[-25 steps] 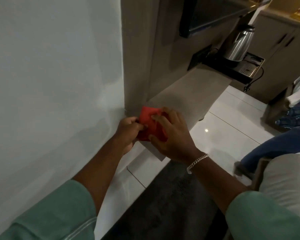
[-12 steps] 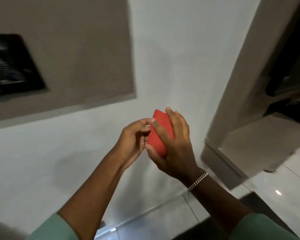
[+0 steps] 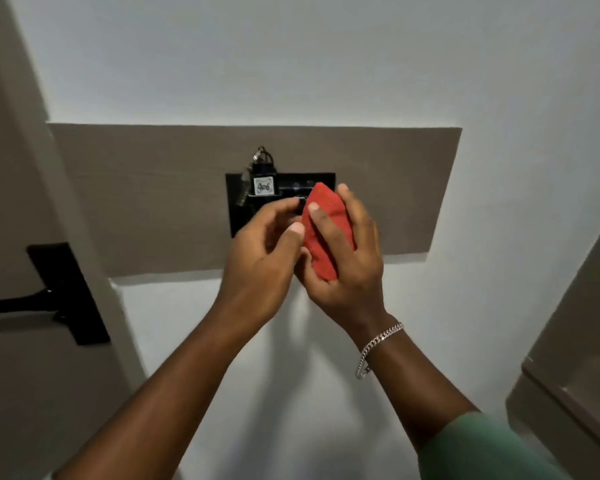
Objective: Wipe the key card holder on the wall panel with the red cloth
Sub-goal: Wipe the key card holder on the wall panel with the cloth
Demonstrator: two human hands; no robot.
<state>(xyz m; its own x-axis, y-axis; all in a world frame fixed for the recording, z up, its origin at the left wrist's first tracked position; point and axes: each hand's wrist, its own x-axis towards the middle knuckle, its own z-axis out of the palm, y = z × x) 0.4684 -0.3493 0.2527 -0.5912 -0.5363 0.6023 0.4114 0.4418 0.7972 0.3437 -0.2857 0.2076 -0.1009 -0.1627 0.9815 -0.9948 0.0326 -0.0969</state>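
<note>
Key card holder [image 3: 257, 202]: black plate, centre of taupe wall panel [image 3: 136, 202], tagged key fob [image 3: 263, 185] seated upper left; lower right hidden by hands. Red cloth [image 3: 324, 230]: folded, in right hand [image 3: 343, 258] grip, over plate's right half. Left hand [image 3: 257, 258]: fingertips curled at cloth edge, grasp unclear. Bare panel both sides; door handle [image 3: 49, 299] far left.

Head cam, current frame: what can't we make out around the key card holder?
- Key card holder: lower middle hidden behind both hands.
- Red cloth: whether it touches the holder cannot be told; the right hand covers its far side.
- Left hand: what its fingertips pinch, if anything, is unclear.
- Key tag: number too small and blurred to read surely.
- Door handle: cut off by the left edge.
</note>
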